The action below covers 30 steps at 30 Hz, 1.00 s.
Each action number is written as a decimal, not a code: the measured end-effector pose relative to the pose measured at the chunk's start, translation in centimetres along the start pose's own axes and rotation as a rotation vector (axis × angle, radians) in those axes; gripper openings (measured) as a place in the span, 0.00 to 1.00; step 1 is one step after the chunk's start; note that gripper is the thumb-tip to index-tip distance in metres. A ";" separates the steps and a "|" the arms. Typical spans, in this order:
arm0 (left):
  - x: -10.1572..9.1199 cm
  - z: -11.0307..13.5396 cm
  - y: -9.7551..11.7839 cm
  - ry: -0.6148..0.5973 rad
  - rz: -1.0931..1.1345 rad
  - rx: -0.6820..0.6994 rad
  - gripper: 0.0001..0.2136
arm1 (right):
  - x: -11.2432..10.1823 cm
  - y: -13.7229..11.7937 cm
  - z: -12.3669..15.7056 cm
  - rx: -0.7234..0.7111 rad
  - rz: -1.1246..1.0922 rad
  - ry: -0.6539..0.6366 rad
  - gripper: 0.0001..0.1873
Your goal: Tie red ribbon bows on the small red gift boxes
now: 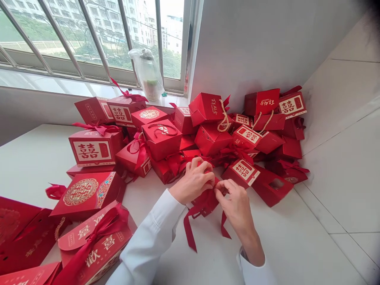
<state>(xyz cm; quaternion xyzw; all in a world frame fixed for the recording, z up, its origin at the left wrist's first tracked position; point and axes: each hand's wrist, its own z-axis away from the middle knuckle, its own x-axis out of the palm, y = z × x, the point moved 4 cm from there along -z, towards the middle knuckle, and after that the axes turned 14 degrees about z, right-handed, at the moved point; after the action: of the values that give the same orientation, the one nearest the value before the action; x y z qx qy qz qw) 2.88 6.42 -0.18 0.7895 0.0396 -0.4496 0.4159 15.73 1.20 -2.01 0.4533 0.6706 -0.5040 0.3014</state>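
Both hands meet over a small red gift box [208,204] on the white table, and they hide much of it. My left hand [194,180] bends over its top from the left, fingers closed on a red ribbon [189,227]. From the right, my right hand [236,200] pinches the same ribbon between thumb and fingertips. Two loose ribbon ends hang toward me over the table. Just right of my right hand lies a red box with a white label [244,171]. Whether the ribbon is knotted under the fingers is hidden.
Red gift boxes [162,138] are heaped behind the hands against the wall. Larger red boxes [89,194] stand at the left, one with a ribbon bow [103,231]. A bagged cup [151,77] stands on the sill of the barred window. White tiles [341,158] border the right.
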 end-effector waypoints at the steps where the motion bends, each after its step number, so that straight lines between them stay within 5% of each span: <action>1: 0.0 0.0 0.0 -0.001 0.004 -0.002 0.04 | 0.0 0.0 0.1 0.012 -0.007 0.013 0.06; 15: -0.3 0.0 -0.4 -0.074 0.157 -0.029 0.07 | 0.3 0.1 1.4 0.224 -0.102 0.052 0.07; 25: -0.5 -0.1 -0.9 -0.039 0.192 -0.043 0.05 | -0.9 -0.6 0.9 -0.068 -0.015 0.184 0.07; 30: -0.6 -0.1 -1.0 -0.056 0.199 -0.043 0.04 | -0.8 -0.5 0.5 -0.010 -0.005 0.205 0.07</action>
<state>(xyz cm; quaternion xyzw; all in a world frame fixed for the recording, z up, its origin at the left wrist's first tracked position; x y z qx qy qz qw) 2.18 7.28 -0.33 0.7675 -0.0410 -0.4268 0.4765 15.57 0.42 -1.26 0.4993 0.7014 -0.4525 0.2322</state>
